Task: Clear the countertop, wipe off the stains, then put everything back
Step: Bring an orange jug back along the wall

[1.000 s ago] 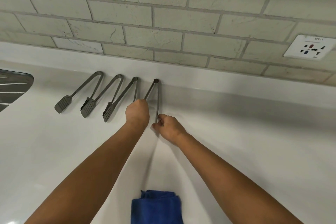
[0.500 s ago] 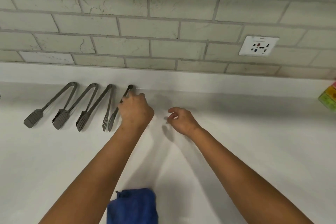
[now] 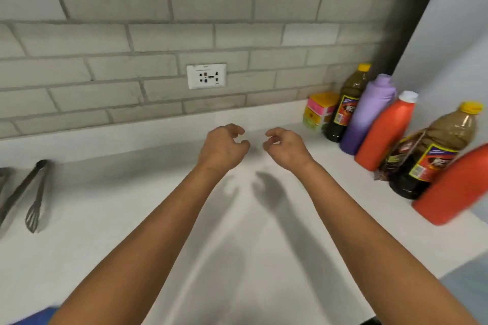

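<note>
Both hands up over the white countertop (image 3: 111, 232), side by side and just apart, with broad bare surface beneath and in front of them. The left hand (image 3: 223, 146) has its fingers loosely curled around nothing; the right hand (image 3: 286, 149) matches it, thumb and fingers hooked but holding nothing, and both cast shadows on the surface just below. At twelve o'clock the counter ends at a low white upstand under the grey brick wall (image 3: 158, 39), where a white socket (image 3: 206, 76) sits. The counter's front edge shows at four o'clock, dropping off to the floor. Over at nine o'clock, well apart from the left hand, grey tongs (image 3: 37, 192) lie on the surface near the frame's edge. From two to three o'clock a row crowds the right side: a yellow-and-pink box (image 3: 318, 111), a dark bottle (image 3: 346, 105), a purple bottle (image 3: 367, 116), an orange bottle (image 3: 384, 132), then another dark one (image 3: 425, 155) near the right hand. A scrap of blue cloth (image 3: 39, 316) peeks in at seven o'clock.
</note>
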